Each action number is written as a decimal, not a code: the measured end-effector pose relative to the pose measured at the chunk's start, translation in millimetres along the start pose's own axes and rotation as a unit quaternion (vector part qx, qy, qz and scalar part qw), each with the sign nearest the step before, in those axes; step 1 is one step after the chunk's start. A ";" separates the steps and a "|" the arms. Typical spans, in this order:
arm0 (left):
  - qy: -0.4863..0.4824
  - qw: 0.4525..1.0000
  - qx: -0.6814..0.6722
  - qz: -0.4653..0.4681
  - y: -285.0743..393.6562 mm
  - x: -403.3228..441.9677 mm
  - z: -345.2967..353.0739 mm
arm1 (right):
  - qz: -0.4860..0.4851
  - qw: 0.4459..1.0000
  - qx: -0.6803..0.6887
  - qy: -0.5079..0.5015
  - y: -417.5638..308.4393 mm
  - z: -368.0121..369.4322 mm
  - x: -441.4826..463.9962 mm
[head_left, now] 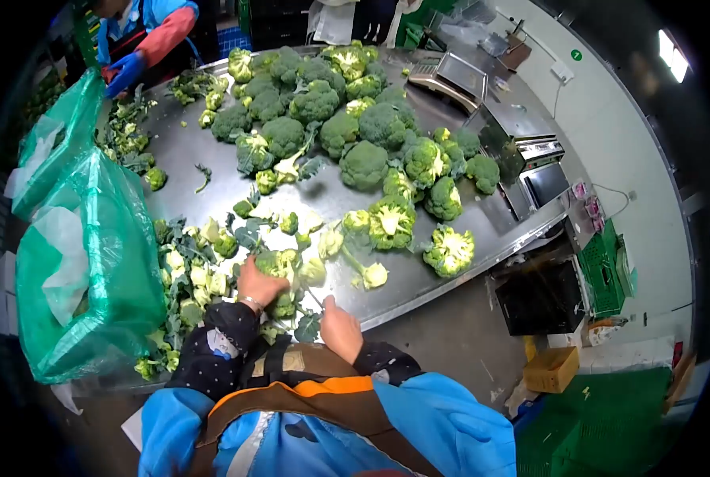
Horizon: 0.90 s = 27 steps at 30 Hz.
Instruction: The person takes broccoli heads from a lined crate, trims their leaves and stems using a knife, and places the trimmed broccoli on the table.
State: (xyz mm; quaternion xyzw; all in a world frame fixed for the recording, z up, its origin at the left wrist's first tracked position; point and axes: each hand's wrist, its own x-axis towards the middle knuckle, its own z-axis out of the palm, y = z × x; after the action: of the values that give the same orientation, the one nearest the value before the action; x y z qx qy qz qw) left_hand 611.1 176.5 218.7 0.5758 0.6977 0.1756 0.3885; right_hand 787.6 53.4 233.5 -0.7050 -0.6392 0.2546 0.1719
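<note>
My left hand (260, 285) is closed on a head of broccoli (279, 261) at the near side of the metal table (212, 184). In my right hand (341, 329) is a knife (315, 299); its thin blade points toward the broccoli, and the fist hides the handle. Cut stems and leaves (199, 274) lie in a heap left of my left hand. Just beyond my hands is a trimmed piece with a long pale stalk (373, 275). A large pile of broccoli heads (363, 164) covers the far middle of the table.
A green plastic bag (124, 238) lines a container at the left edge. Scales (460, 73) stand along the far right side. Across the table, a co-worker's blue-gloved hand (124, 73) is beside another green bag (69, 119). A cardboard box (551, 370) sits at lower right.
</note>
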 end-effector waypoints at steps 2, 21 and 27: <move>0.007 0.996 -0.087 0.017 -15.4 9.7 -1.6 | -0.028 0.998 0.058 0.003 1.1 -9.4 -4.1; -0.192 0.809 -0.555 -0.034 23.7 -97.2 -65.0 | 0.135 0.760 0.634 -0.051 -17.8 -47.6 18.3; -0.232 0.886 -0.395 0.072 28.1 -95.3 -63.3 | 0.104 0.800 0.591 -0.026 -26.2 -61.9 21.2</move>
State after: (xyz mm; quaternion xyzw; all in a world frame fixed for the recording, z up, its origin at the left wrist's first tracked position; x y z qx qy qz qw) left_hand 586.1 107.5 310.9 0.4473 0.4175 0.3258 0.7207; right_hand 803.3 82.8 295.7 -0.5222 -0.2916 0.6178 0.5105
